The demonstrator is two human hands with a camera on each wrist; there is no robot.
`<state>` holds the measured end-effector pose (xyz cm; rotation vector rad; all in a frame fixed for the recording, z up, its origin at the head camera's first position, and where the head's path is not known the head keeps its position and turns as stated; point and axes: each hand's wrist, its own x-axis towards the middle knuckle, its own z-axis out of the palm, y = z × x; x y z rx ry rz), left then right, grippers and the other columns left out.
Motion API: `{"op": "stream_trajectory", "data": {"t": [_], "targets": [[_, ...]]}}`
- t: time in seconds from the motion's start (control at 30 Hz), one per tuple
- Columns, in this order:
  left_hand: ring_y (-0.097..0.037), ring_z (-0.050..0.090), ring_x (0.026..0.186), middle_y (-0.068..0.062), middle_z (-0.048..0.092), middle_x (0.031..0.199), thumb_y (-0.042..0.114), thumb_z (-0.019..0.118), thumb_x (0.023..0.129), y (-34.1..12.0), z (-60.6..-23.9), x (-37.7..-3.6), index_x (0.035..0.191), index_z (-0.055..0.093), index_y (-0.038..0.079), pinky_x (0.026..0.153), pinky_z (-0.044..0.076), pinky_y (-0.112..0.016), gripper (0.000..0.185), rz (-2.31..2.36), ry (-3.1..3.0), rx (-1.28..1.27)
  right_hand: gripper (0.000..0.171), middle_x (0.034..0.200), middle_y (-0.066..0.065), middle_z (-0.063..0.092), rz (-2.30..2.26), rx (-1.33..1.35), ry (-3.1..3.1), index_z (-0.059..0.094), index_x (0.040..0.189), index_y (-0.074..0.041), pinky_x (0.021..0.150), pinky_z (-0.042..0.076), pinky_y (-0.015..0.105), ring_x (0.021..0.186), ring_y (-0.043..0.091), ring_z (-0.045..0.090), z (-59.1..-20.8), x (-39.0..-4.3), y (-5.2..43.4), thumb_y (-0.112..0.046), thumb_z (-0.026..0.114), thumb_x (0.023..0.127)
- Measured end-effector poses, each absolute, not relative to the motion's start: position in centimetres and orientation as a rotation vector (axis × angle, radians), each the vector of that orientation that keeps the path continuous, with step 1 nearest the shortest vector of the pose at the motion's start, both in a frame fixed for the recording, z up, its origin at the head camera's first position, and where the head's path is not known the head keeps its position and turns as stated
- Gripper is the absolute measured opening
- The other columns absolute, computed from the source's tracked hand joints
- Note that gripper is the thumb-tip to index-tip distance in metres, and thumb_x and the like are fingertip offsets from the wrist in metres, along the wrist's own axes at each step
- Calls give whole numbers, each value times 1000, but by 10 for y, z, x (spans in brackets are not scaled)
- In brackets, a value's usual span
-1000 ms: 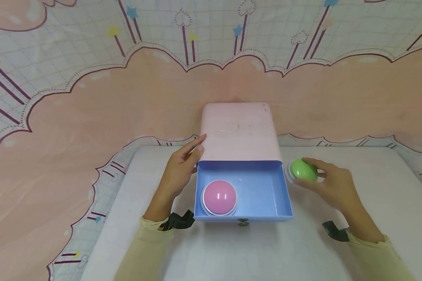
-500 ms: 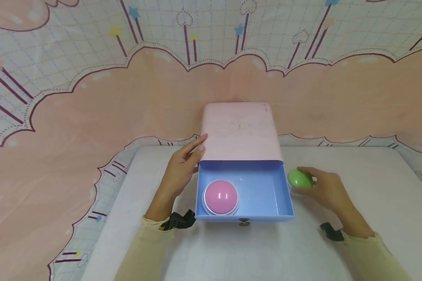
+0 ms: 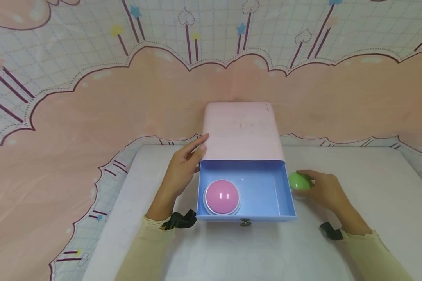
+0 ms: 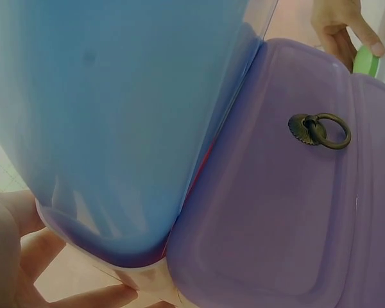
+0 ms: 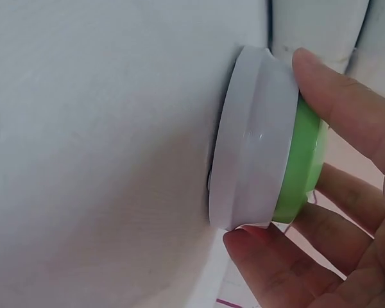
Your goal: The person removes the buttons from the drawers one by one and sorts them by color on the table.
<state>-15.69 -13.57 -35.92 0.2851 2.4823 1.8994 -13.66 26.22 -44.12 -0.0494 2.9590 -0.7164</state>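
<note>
In the head view a pink drawer box has its blue top drawer pulled out. A pink dome button with a white base sits in the drawer's left part. My left hand rests on the box's left side, index finger extended along its upper edge. Right of the drawer, my right hand holds a green dome button between thumb and fingers. In the right wrist view, the button's white base stands against the white tabletop.
Below the blue drawer, the left wrist view shows a purple drawer front with a bronze ring pull. A patterned cloth backdrop hangs behind the white table. Each wrist wears a black strap mount.
My right hand has lowered the green button toward the table beside the drawer, moving slightly nearer to me. My left hand, the box and the pink button stay as they were.
</note>
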Motion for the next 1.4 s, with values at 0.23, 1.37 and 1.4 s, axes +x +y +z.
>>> {"op": "stream_trajectory", "data": {"t": [0.23, 1.37, 1.4], "targets": [[-34, 53, 139, 4, 46, 159, 45, 56, 104, -136, -357, -155, 148, 54, 39, 91, 58, -57, 44, 1885, 2495, 262, 75, 140, 32, 57, -729, -28, 2935, 57, 143, -6, 97, 51, 67, 123, 52, 54, -444, -136, 262, -35, 87, 81], [-34, 53, 140, 3, 46, 159, 46, 56, 104, -136, -358, -156, 148, 54, 39, 91, 57, -57, 44, 1882, 2492, 275, 59, 113, 4, 78, -1290, -481, 3394, 73, 128, -24, 85, 40, -1, 103, -26, 55, -321, -70, 205, -16, 93, 74], [-34, 53, 140, 3, 46, 159, 46, 56, 104, -136, -358, -156, 148, 54, 39, 91, 57, -57, 44, 1880, 2495, 275, 59, 113, 3, 78, -1279, -513, 3395, 73, 128, -24, 86, 40, -1, 102, -22, 60, -319, -70, 201, -16, 93, 74]]}}
